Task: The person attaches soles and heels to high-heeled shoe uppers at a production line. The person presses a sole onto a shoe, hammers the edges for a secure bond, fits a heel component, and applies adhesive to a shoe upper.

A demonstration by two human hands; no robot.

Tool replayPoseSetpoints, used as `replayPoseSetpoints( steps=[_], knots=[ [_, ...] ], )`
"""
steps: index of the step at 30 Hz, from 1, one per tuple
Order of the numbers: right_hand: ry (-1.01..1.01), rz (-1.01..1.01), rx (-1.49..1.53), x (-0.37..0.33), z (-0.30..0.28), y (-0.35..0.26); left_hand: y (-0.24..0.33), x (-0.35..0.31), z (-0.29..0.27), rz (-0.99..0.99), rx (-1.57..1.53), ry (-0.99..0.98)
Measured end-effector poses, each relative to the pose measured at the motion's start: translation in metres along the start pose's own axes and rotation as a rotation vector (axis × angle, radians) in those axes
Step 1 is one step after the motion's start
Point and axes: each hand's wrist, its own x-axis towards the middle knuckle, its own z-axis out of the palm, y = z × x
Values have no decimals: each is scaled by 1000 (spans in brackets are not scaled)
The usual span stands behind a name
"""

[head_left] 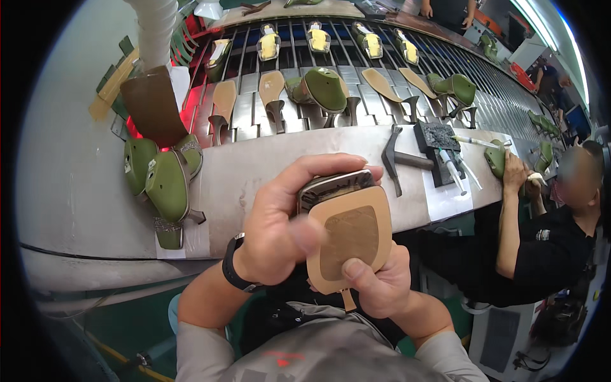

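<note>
Close to my body I hold a shoe piece with its tan sole (349, 232) facing up; a brown panel fills the sole's middle. A dark shiny part (334, 189) shows behind the sole's far edge. My left hand (270, 223), with a black watch band at the wrist, is closed round this dark part from the left, its thumb blurred over the sole. My right hand (387, 283) grips the sole's near end, thumb on the brown panel and fingers hidden beneath. A narrow tan tab (348, 300) sticks out below that end.
Green heeled shoes (168, 181) stand at the left of the grey worktop (248, 165). A hammer (401, 158), a black block (439, 143) and syringes (453, 170) lie right of centre. Beyond, a slatted conveyor (248, 121) carries shoes and tan heeled soles. A co-worker (541, 248) handles a green shoe at right.
</note>
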Motion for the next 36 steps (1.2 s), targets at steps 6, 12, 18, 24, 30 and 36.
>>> replayPoseSetpoints(
  steps=[6, 12, 18, 24, 30, 36],
  knots=[
    [39, -127, -108, 2, 6, 4, -5, -7, 0, 50, 223, -17],
    [73, -178, -123, 3, 10, 5, -10, -9, -5, 115, 290, -84],
    [77, -193, -118, 3, 10, 5, -11, -8, -9, 159, 302, -119],
    [97, -158, -87, 2, 12, 5, -10, -10, -7, 118, 265, -86],
    [118, -94, -62, -1, 14, 3, 17, -9, 15, -209, 119, 153],
    [94, -20, 106, -2, 4, 2, 1, -9, 4, 10, 339, -91]
  ],
)
